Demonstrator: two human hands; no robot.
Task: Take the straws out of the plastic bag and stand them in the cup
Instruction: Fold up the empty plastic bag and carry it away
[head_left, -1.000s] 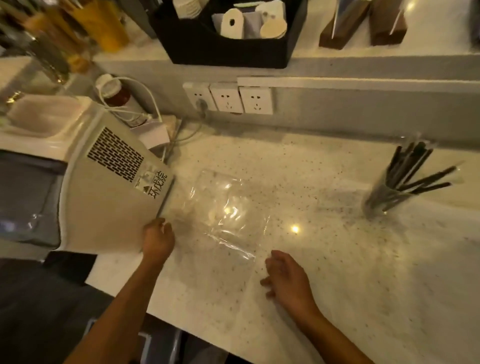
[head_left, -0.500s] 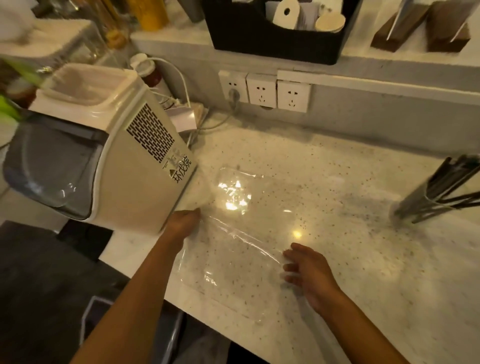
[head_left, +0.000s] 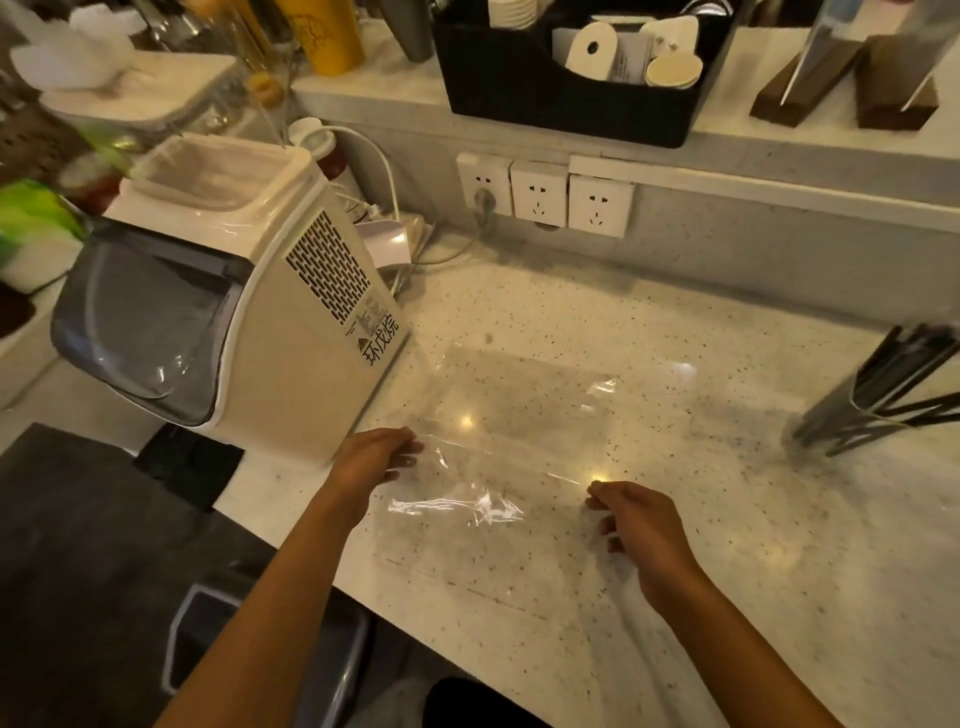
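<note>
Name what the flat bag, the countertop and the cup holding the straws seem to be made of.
Bag: thin clear plastic film, glossy, with creases and glare. Countertop: probably polished speckled stone or composite; it reflects lamps. Cup: looks transparent, glass or plastic; too blurred to tell.

A drinks counter in a café or small shop: a speckled stone countertop (head_left: 675, 519), a cream countertop machine (head_left: 249, 322) at its left edge, wall sockets (head_left: 540, 195) behind, and a black caddy (head_left: 545, 88) of paper lids and cups on the ledge above.
</note>
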